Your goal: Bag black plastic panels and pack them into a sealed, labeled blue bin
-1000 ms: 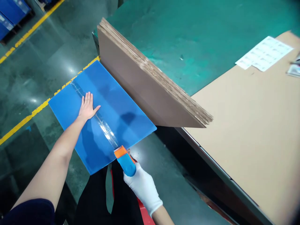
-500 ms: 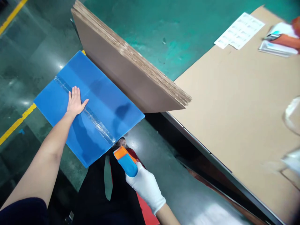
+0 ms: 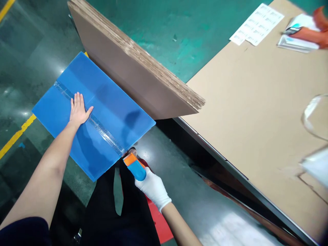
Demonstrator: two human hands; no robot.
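I see a flat blue panel (image 3: pixel 120 99), clear tape (image 3: pixel 105 133) running across it, and an orange-and-blue dispenser (image 3: pixel 137 168) tilted beside its near edge.

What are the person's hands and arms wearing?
The left hand is bare, with no glove. The left arm has a dark navy short sleeve. The right hand wears a white glove ending at the wrist. The right forearm is bare; its sleeve isn't in view.

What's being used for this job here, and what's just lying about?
In use:
blue board, under the left hand
clear tape, along the board
tape dispenser, in the right hand

Apparently just lying about:
cardboard stack
label sheet
orange-handled tool
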